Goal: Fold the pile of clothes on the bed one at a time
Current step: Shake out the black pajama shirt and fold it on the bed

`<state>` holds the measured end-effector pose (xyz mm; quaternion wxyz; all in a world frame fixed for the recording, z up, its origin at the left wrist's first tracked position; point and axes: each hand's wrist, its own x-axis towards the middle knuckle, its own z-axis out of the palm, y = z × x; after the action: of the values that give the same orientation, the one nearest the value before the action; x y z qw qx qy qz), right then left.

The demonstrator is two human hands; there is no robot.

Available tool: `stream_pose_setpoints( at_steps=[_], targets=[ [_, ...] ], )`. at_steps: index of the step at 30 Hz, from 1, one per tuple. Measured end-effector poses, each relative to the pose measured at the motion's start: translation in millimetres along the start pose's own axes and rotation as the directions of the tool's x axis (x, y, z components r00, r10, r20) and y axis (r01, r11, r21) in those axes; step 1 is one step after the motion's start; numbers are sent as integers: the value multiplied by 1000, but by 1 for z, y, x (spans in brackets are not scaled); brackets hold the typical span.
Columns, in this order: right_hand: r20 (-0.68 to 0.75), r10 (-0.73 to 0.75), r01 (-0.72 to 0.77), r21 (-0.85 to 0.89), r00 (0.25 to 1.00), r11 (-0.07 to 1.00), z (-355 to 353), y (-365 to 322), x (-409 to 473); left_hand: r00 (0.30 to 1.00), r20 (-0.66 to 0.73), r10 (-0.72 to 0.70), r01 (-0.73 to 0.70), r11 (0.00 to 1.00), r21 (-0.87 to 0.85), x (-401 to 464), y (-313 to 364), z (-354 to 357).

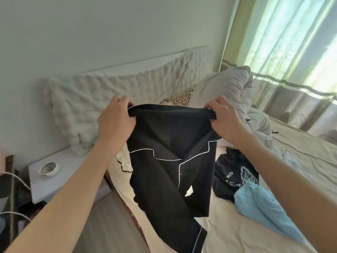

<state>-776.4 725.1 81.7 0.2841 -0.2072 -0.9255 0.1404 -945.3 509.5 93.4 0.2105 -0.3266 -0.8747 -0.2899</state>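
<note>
A black garment with thin white piping [169, 161] hangs in the air above the bed [228, 234]. My left hand [114, 121] grips the left end of its top band and my right hand [226, 119] grips the right end, holding the band stretched level. The lower part of the garment trails down onto the cream sheet. To the right on the bed lie a black printed top [233, 176], a light blue knitted piece [262, 209] and a white item [290, 159].
A white textured pillow [109, 99] leans on the headboard, with a leopard-print cloth [182, 99] and a bunched grey duvet [242, 99] beside it. A white bedside table [60, 179] carrying a small dish [49, 169] stands at left. Curtains [291, 52] cover the window at right.
</note>
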Motion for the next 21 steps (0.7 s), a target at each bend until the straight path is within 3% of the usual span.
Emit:
stream_pose_setpoints(
  at_steps=[3, 8, 14, 17, 19, 21],
  targets=[
    [-110, 50, -48, 19, 993, 999, -19, 0, 14, 997, -20, -77, 72, 981, -181, 20, 8, -9],
    [-339, 207, -138, 218, 918, 966, -50, -3, 27, 978, -42, -207, 173, 899, -402, 49, 24, -22],
    [-377, 262, -109, 381, 889, 918, -73, -7, 17, 969, -76, -233, 166, 853, -495, 49, 37, -24],
    [-340, 337, -127, 513, 878, 849, -85, -6, 15, 945, 60, -322, 288, 729, -621, 50, 41, -20],
    [-277, 358, -153, 560, 892, 814, -91, -3, 13, 938, 175, -300, 332, 624, -707, 50, 46, -19],
    [-221, 382, -183, 601, 897, 778, -94, 3, 9, 938, 229, -259, 342, 601, -722, 48, 51, -19]
  ],
)
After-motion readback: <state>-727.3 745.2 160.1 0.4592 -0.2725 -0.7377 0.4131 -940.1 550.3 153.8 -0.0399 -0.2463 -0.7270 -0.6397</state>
